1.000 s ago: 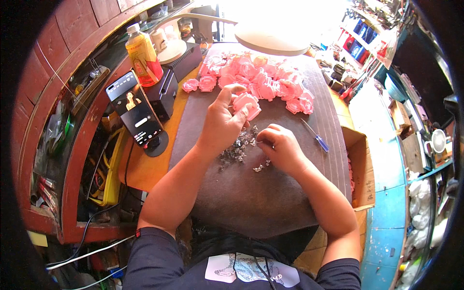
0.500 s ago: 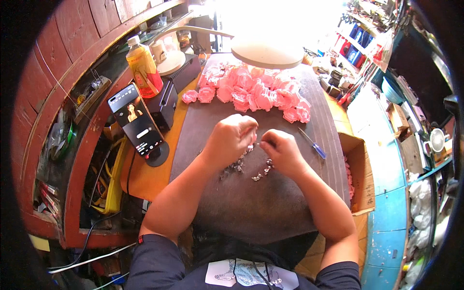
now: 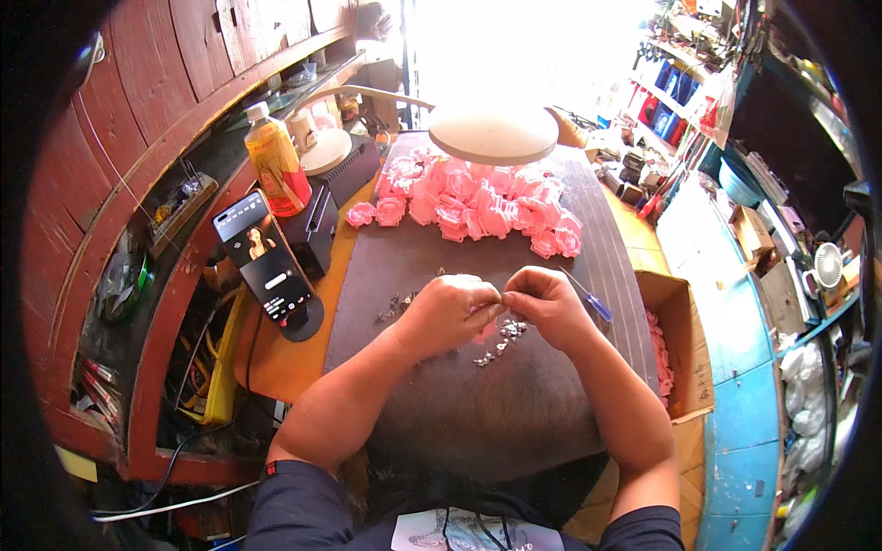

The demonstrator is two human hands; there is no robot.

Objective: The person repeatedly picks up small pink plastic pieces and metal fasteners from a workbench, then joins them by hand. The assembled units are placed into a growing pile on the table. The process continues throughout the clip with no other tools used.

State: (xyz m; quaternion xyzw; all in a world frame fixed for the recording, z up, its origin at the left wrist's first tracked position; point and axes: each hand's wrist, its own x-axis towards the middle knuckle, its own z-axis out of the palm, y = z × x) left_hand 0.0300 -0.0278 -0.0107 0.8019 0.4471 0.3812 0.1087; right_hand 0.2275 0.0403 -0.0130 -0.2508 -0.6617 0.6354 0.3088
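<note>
Hands meet at the middle of the dark mat [image 3: 459,422]: your left hand [image 3: 447,312] and right hand [image 3: 544,305] are curled, fingertips pressed together, pinching a small pink piece [image 3: 485,332] above scattered metal bits [image 3: 501,336]. Pink flowers [image 3: 478,204] crowd the far edge; an orange labelled bottle [image 3: 276,165] stands far-left.

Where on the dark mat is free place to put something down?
The dark mat is bare between the forearms, below both hands. It is also bare left of the left hand. It is crowded at the pink flowers and the small metal pieces.
</note>
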